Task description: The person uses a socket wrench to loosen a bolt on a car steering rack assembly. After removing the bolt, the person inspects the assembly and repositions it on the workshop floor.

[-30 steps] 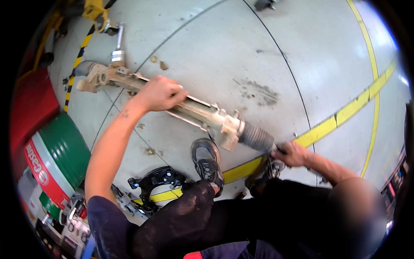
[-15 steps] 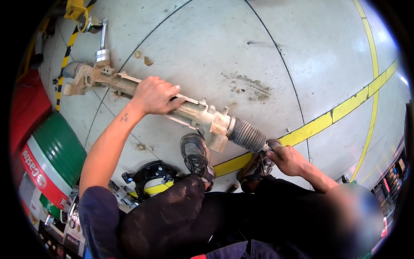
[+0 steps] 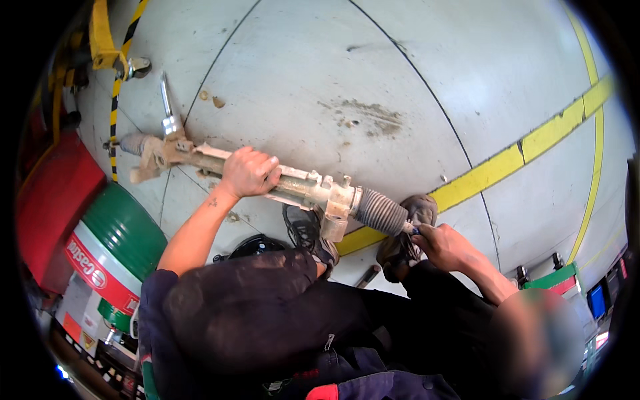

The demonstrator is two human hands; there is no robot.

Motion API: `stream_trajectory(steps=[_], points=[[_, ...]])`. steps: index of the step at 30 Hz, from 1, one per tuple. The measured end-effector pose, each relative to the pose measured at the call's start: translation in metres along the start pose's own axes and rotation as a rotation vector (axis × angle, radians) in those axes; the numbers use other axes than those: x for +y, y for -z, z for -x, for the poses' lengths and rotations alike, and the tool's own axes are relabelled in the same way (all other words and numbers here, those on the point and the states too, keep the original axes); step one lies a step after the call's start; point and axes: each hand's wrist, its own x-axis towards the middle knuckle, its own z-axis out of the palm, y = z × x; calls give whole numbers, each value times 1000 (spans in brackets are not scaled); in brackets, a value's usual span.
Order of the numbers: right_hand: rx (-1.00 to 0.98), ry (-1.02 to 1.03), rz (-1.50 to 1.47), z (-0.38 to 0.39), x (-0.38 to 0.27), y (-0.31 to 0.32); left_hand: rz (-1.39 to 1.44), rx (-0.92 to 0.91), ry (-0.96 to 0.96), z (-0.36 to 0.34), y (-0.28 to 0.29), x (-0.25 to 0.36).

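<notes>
Since the earlier frame the steering rack [image 3: 293, 183] sits more level and lower in view, its rubber bellows [image 3: 381, 212] now just above the right shoe [image 3: 405, 233]. The left hand [image 3: 250, 172] wraps closed around the metal housing mid-length; the right hand [image 3: 447, 245] pinches shut on the thin rod end beyond the bellows (fingertips partly hidden). A steady two-point hold seems wise, keeping the heavier left end from dipping toward the green drum [image 3: 113, 250]. The grips themselves look unchanged.
</notes>
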Motion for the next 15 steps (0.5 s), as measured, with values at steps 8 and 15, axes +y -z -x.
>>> stream_trajectory(steps=[8, 15], points=[[128, 75, -98, 4, 44, -63, 6, -88, -9, 34, -36, 37], [72, 41, -238, 1, 48, -82, -20, -80, -24, 36, -44, 34]])
